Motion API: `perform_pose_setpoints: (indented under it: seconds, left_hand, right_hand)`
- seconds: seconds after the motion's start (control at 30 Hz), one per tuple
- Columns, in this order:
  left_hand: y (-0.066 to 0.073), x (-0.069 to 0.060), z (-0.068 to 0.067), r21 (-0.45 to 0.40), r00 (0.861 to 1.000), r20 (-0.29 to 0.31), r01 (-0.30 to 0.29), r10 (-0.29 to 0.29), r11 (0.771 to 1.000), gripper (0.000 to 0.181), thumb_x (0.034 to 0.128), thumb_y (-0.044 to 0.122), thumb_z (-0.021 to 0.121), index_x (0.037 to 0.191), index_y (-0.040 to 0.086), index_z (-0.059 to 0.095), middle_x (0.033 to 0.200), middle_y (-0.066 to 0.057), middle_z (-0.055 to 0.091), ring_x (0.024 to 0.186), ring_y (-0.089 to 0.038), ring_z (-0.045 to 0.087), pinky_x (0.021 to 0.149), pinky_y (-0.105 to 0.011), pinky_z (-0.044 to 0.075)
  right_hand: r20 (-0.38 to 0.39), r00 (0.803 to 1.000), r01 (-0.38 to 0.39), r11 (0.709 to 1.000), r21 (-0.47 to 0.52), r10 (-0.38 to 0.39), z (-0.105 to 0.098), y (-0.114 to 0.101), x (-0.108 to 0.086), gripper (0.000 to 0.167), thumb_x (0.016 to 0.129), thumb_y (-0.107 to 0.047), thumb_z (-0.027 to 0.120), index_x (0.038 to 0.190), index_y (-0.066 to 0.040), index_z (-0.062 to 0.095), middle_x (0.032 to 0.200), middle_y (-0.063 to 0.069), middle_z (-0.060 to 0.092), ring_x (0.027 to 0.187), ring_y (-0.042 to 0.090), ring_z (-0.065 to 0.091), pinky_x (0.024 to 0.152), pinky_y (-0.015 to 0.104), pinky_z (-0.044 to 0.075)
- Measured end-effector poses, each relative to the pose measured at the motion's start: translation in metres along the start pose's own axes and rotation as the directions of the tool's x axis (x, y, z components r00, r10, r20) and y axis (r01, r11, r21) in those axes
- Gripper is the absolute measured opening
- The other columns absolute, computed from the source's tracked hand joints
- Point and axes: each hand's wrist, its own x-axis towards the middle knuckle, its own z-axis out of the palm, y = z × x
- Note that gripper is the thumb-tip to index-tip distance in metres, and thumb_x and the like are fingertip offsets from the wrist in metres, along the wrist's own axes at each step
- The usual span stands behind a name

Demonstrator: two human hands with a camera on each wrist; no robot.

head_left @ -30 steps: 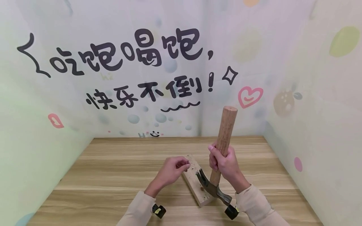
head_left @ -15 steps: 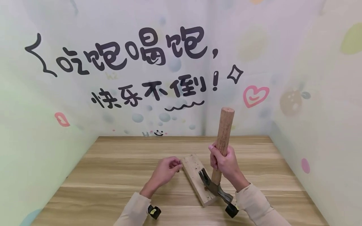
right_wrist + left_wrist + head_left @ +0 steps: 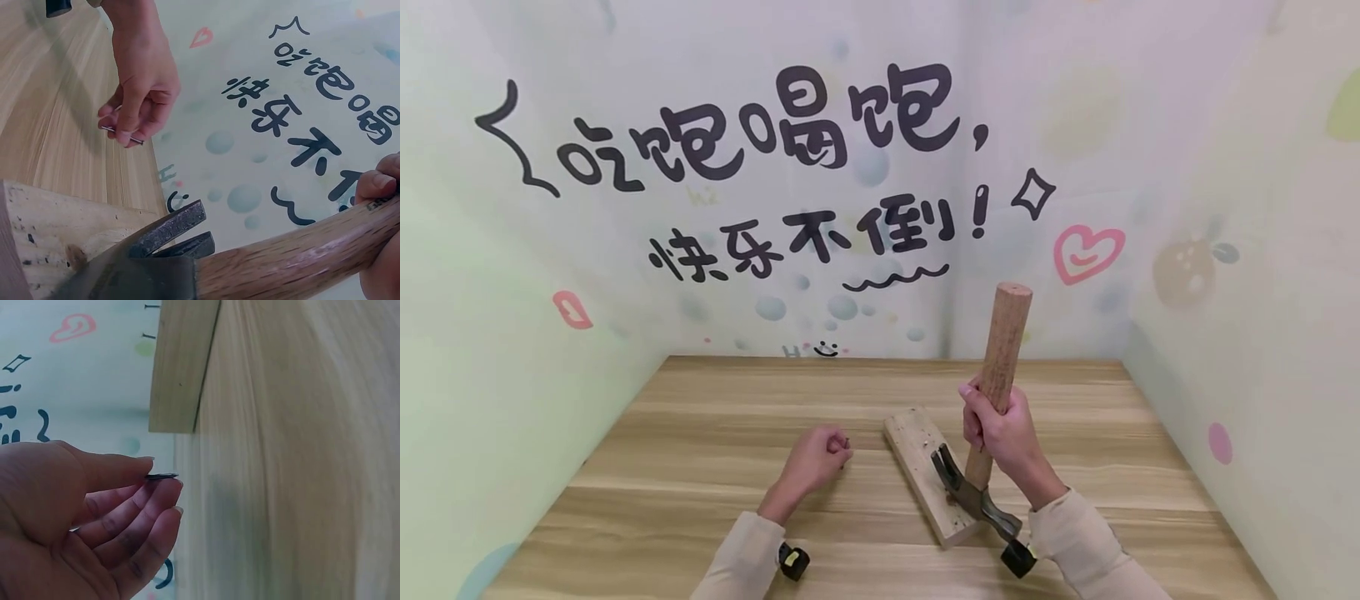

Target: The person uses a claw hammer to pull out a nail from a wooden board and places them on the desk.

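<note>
My left hand (image 3: 812, 458) is left of the wooden block, apart from it, above the table. Thumb and fingers pinch a small dark nail (image 3: 164, 476). The right hand (image 3: 1000, 425) grips the wooden handle of a claw hammer (image 3: 1009, 333), which points up with its metal head (image 3: 973, 500) down. That head hangs over or beside the block's right side; whether they touch I cannot tell. The block (image 3: 913, 467) lies slanted on the table, its top marked with dark spots and holes. In the left wrist view, two thin nails (image 3: 150, 335) jut from the block.
The wood-grain table (image 3: 715, 492) reaches back to a printed cloth wall (image 3: 1000, 317) with black lettering. Similar walls close off the left and right sides. A black camera (image 3: 793, 561) sits on the left wrist and another (image 3: 1018, 557) on the right.
My left hand has moved left, from over the block's far end to bare table, still pinching the nail. The right hand and hammer have hardly moved. The head view has shifted slightly.
</note>
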Motion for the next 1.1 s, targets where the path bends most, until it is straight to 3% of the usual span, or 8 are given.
perform_pose_setpoints:
  seconds: [0.3, 0.63, 0.97, 1.1]
  left_hand:
    - [-0.014, -0.001, -0.001, 0.038, 0.999, -0.017, 0.033, -0.032, 0.999, 0.008, 0.0773, -0.002, 0.074, 0.076, 0.002, 0.067, 0.066, -0.001, 0.062, 0.06, -0.009, 0.054, 0.057, -0.025, 0.047]
    - [-0.019, -0.006, -0.002, 0.099, 0.997, -0.04, 0.065, -0.061, 0.993, 0.016, 0.0767, 0.001, 0.078, 0.072, 0.006, 0.063, 0.064, 0.002, 0.056, 0.059, -0.009, 0.049, 0.055, -0.026, 0.042]
    - [-0.02, -0.009, -0.003, 0.087, 0.998, -0.056, 0.031, -0.026, 0.996, 0.019, 0.0752, 0.001, 0.076, 0.068, 0.007, 0.06, 0.062, 0.003, 0.054, 0.057, -0.009, 0.048, 0.054, -0.027, 0.04]
    - [-0.023, -0.007, -0.001, 0.085, 0.997, -0.051, 0.068, -0.064, 0.994, 0.019, 0.0755, 0.002, 0.077, 0.068, 0.008, 0.061, 0.063, 0.002, 0.056, 0.059, -0.011, 0.049, 0.055, -0.028, 0.042]
  right_hand:
    - [-0.013, 0.999, 0.036, 0.999, -0.028, -0.036, -0.006, 0.003, 0.0, 0.024, 0.101, -0.004, 0.052, 0.08, 0.005, 0.043, 0.049, 0.009, 0.041, 0.036, 0.019, 0.039, 0.035, 0.033, 0.036]
    - [0.037, 0.999, 0.035, 0.998, -0.051, -0.033, -0.006, 0.005, 0.0, 0.02, 0.101, -0.004, 0.05, 0.082, 0.001, 0.044, 0.049, 0.011, 0.042, 0.038, 0.02, 0.041, 0.036, 0.033, 0.038]
    - [0.019, 1.0, 0.018, 0.998, -0.056, -0.017, -0.005, 0.005, -0.001, 0.021, 0.1, -0.006, 0.051, 0.081, -0.001, 0.046, 0.049, 0.008, 0.042, 0.038, 0.018, 0.041, 0.037, 0.032, 0.037]
    - [0.012, 1.0, 0.009, 0.999, -0.053, -0.009, -0.005, 0.006, -0.001, 0.021, 0.1, -0.005, 0.051, 0.081, 0.0, 0.045, 0.049, 0.008, 0.042, 0.038, 0.019, 0.041, 0.037, 0.032, 0.037]
